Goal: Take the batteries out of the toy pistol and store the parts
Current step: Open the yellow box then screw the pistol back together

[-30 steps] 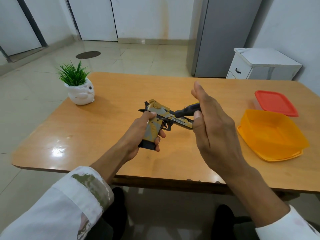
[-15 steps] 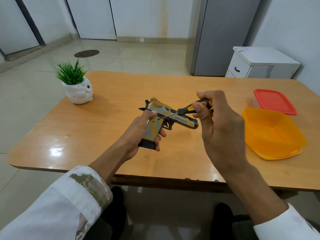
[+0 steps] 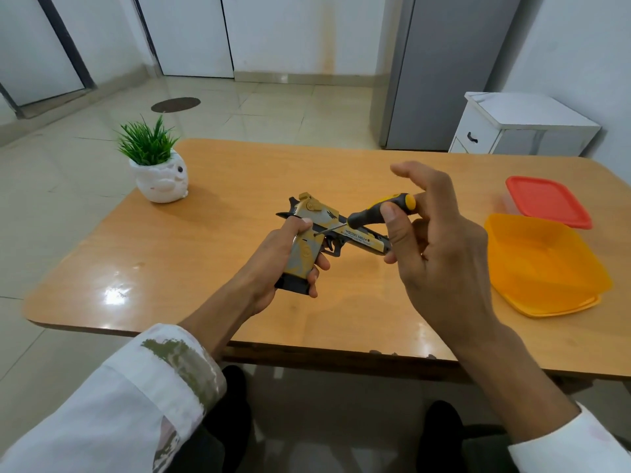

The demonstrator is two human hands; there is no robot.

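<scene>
A person's left hand [image 3: 273,257] was wrapped around the handle of a tan and yellow toy pistol [image 3: 324,233], holding it just above a wooden counter [image 3: 211,261], barrel pointing right. The right hand [image 3: 440,257] pinched a black and yellow screwdriver [image 3: 379,211] between thumb and fingers, its grip narrow, the index finger lifted free. The screwdriver's thin tip appeared to touch a small screw on the pistol's side, though this was hard to tell. At the right of the counter sat an open orange container [image 3: 546,268], with a red-lidded box [image 3: 549,201] just behind it. A potted plant [image 3: 157,165] stood at the far left
</scene>
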